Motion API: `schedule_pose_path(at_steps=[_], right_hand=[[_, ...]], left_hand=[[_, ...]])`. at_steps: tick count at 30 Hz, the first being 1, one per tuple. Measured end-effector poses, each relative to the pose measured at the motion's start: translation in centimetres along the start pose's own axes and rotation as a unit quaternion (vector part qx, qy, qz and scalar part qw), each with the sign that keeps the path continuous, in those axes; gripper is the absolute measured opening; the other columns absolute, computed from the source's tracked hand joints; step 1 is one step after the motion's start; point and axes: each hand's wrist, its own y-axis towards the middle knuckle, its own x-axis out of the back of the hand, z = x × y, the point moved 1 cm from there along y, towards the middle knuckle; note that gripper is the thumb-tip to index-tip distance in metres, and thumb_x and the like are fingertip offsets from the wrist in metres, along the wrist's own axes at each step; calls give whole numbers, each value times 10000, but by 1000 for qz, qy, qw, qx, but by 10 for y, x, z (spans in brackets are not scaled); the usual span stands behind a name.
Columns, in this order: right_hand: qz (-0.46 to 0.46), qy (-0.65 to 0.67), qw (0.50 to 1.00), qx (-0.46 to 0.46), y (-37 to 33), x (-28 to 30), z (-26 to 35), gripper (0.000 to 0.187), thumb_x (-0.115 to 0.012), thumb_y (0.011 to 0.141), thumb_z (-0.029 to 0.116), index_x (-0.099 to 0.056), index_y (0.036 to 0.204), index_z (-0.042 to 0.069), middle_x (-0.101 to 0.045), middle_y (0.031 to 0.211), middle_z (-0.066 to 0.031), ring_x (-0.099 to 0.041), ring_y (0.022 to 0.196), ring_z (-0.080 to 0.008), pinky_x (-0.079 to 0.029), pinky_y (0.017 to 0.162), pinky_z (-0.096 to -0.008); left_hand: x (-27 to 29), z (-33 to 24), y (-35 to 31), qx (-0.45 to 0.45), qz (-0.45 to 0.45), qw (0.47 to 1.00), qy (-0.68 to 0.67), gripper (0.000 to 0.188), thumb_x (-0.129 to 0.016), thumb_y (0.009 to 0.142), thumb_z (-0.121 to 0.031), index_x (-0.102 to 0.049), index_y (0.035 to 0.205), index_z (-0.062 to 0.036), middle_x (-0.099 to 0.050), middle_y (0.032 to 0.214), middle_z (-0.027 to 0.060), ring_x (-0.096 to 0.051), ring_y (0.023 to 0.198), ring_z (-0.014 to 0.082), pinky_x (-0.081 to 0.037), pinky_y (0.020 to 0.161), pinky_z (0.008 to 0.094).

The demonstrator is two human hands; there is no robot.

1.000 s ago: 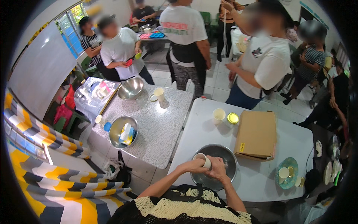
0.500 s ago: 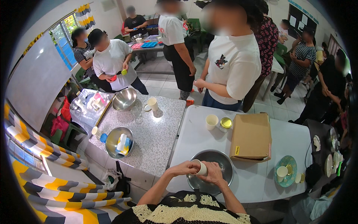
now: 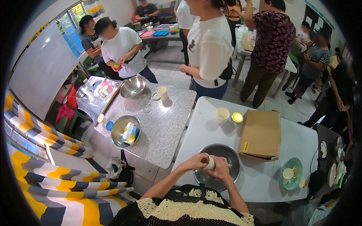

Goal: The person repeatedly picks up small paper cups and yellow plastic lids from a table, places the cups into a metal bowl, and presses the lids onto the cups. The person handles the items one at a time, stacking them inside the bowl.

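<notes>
Over a large steel mixing bowl [image 3: 235, 174] I hold a white paper cup [image 3: 210, 163], tilted. My right hand [image 3: 220, 169] is closed round its side. My left hand [image 3: 194, 162] grips the cup at its mouth; some of its fingertips are hidden at the rim. What the cup contains cannot be made out. The bowl rests on the white table just below my hands, and its inside is partly covered by them. Beyond the bowl stand another paper cup [image 3: 222, 115] and a glass jar with a yellow lid [image 3: 236, 118].
A cardboard box [image 3: 260, 133] sits right of the bowl. Farther right, a teal patterned plate [image 3: 296, 164] carries a cup. On the speckled table at left are two steel bowls, one holding a packet [image 3: 130, 133]. Several people stand around; one in white [image 3: 211, 49] is just across the table.
The view has shifted slightly, so the tables appear moved to the right. The person across the table has turned and moved left. My hands still hold the cup over the bowl.
</notes>
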Motion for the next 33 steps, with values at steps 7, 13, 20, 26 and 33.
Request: schedule_pose_path(at_steps=[7,13,20,26,33], right_hand=[[-8,23,1000,-4,1,-3,-2,723,-836,639,358,-541,1251,109,-640,1109,-92,-597,1048,-286,-386,949,-444],[-21,56,997,-39,-1,-7,-8,764,-846,623,282,-499,1280,103,-617,1167,-97,-574,1097,-300,-371,974,-443],[-31,38,998,-30,-2,-12,-11,760,-851,633,272,-499,1279,81,-615,1190,-105,-581,1093,-297,-404,965,-440],[-25,31,997,-58,-3,-13,-10,771,-855,638,290,-494,1281,66,-612,1188,-116,-572,1095,-322,-405,968,-443],[-39,25,998,-39,-6,-18,-22,810,-858,640,280,-465,1314,63,-599,1209,-130,-559,1094,-352,-415,960,-459]], left_hand=[[-8,-22,-14,-52,-116,986,106,172,-626,827,-67,-619,980,11,-666,859,167,-652,765,261,-513,720,377],[-7,-40,-24,-90,-206,966,123,157,-607,852,-72,-622,982,14,-662,873,165,-648,765,271,-503,695,378],[-7,-32,-25,-91,-241,965,47,159,-629,851,-66,-628,988,16,-669,861,124,-642,756,210,-507,688,337],[-11,-31,-25,-94,-239,966,23,151,-637,851,-57,-626,981,19,-665,838,116,-640,747,201,-506,679,336],[-10,-37,-23,-94,-237,966,35,145,-644,846,-61,-618,963,21,-659,815,123,-637,736,210,-506,675,344]])
